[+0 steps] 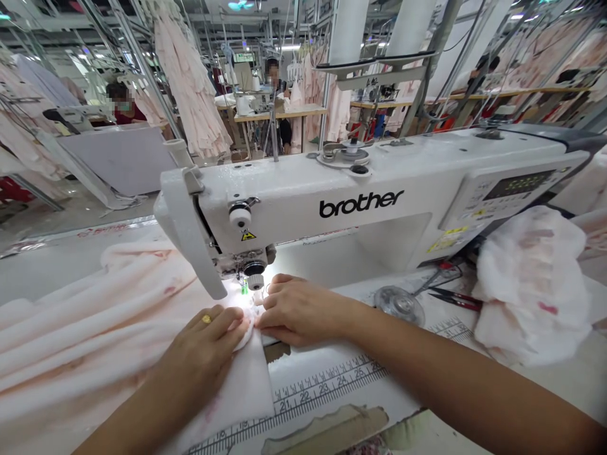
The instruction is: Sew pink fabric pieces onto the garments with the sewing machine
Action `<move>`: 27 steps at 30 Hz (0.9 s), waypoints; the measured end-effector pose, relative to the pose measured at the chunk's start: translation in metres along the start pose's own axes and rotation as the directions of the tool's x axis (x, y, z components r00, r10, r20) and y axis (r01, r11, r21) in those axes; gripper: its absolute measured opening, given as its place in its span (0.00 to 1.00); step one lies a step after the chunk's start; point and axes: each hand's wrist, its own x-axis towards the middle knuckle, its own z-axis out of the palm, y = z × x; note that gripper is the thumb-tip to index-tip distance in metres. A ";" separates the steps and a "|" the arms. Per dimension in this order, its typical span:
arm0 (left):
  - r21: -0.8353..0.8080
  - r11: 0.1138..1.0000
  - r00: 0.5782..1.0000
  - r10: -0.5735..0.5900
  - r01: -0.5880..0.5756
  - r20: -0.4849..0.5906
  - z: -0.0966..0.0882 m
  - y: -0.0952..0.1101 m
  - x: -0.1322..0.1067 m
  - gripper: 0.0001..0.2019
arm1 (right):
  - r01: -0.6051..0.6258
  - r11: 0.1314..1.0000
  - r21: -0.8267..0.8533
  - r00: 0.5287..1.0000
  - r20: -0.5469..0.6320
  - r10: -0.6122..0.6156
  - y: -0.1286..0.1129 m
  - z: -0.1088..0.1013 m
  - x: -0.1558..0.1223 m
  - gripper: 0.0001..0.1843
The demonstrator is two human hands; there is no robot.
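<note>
A soft pale pink fabric [137, 316] with small darker pink marks is spread over the sewing bed, its edge under the lit needle area of a white sewing machine [284, 208]. My left hand [213, 335], with a gold ring on one finger, is closed on the fabric's folded edge just in front of the presser foot. Close to its right, my right hand [296, 313] has its fingers bent and pressed together at that same edge. Their tips nearly meet beside the foot. The foot and the stitching point are partly hidden by glare and fingers.
To the right lie a clear round plastic dish [401, 304], dark-bladed scissors with red handles [458, 299] and a bunched white-pink cloth piece [531, 291]. A printed ruler scale [327, 388] runs along the table front. Thread cones [348, 31] stand above; people work behind.
</note>
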 end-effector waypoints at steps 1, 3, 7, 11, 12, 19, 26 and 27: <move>0.019 1.000 1.000 0.014 -0.014 0.006 -0.001 0.001 0.001 0.13 | -0.005 1.000 -0.001 1.000 0.004 0.005 0.000 0.000 0.000 0.07; 0.031 0.999 0.999 0.023 -0.024 0.030 -0.002 0.004 0.003 0.13 | -0.019 1.000 -0.023 1.000 0.004 0.019 0.001 0.001 0.000 0.10; -0.008 1.000 0.999 -0.010 0.010 0.046 -0.001 0.006 0.001 0.15 | -0.060 0.996 -0.059 0.995 -0.079 0.056 0.001 0.006 -0.001 0.08; -0.071 0.997 0.997 -0.025 0.030 0.073 -0.001 0.005 0.002 0.17 | -0.078 0.996 -0.039 0.994 -0.076 0.074 -0.001 0.010 -0.001 0.09; -0.086 0.995 0.996 -0.033 0.040 0.083 -0.001 0.005 0.003 0.17 | -0.091 0.995 -0.043 0.994 -0.069 0.088 -0.002 0.011 0.000 0.08; -0.081 0.989 0.986 -0.111 0.122 0.125 0.001 -0.007 0.010 0.18 | -0.246 0.966 -0.076 0.965 -0.109 0.238 -0.005 0.014 0.005 0.08; -0.029 0.993 0.987 -0.111 0.116 0.120 0.008 -0.018 0.010 0.20 | -0.304 0.948 -0.098 0.951 -0.094 0.295 -0.003 0.018 0.004 0.18; -0.028 0.993 0.987 -0.114 0.117 0.110 0.008 -0.018 0.011 0.20 | -0.304 0.947 -0.103 0.951 -0.093 0.295 -0.002 0.017 0.003 0.19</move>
